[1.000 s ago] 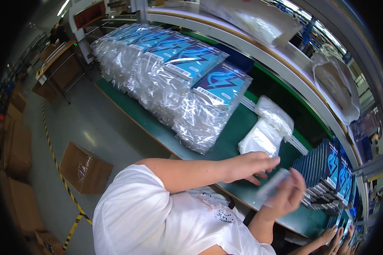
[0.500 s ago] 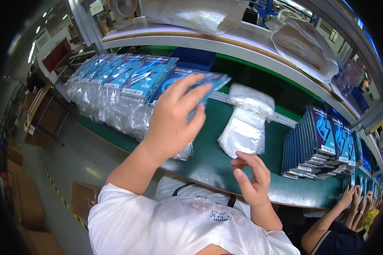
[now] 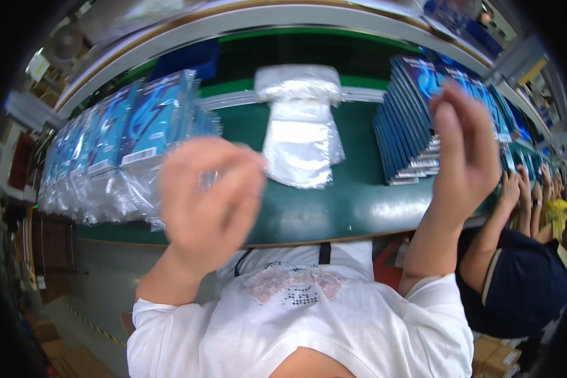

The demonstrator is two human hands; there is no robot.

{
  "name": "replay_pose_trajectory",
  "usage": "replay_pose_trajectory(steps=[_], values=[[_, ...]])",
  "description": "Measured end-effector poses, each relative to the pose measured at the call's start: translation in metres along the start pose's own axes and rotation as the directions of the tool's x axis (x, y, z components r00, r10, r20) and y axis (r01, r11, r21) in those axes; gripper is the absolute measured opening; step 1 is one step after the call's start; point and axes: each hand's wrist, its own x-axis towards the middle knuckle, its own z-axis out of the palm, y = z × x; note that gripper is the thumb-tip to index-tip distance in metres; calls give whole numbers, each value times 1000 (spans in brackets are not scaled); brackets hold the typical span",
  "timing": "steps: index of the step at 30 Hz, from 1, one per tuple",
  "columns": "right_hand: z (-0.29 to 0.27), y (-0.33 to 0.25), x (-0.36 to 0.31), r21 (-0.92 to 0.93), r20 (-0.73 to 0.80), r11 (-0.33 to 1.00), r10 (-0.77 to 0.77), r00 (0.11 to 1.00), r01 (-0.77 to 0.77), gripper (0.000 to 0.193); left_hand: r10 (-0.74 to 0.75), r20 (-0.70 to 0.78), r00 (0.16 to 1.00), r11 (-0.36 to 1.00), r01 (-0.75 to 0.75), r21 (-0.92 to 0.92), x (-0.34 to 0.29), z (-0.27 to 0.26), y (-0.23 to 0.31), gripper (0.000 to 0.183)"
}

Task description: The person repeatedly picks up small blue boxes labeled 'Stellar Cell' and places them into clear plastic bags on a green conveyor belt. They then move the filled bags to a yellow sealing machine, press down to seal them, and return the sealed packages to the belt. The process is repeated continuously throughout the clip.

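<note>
Nearest, the left hand [image 3: 201,198] curls in front of the bagged blue boxes [image 3: 146,126]; motion blur leaves unclear whether its fingers hold anything. The right hand [image 3: 469,167] rises before the unbagged blue boxes [image 3: 397,120], thumb and fingers parted, nothing visible between them. The step looks like reaching for a box; picking one would call for a pinch on its edge. Farther across the green table [image 3: 365,208], clear plastic bags [image 3: 299,138] lie between the two groups.
</note>
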Motion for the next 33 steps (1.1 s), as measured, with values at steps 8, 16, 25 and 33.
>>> replay_pose_trajectory(steps=[8,16,25,33], values=[[-4,82,41,-766,439,551,73,895,330,58,-80,501,862,996,94,-2,-40,84,-41,18],[1,39,36,-676,363,728,192,912,115,46,-186,397,899,973,226,-56,-35,95,-41,19],[19,9,-36,379,704,257,543,458,-889,59,-305,309,901,916,366,-164,-25,91,-35,19],[42,25,-102,304,933,-388,305,190,-870,57,-420,260,870,780,492,-388,-19,98,-38,16]])
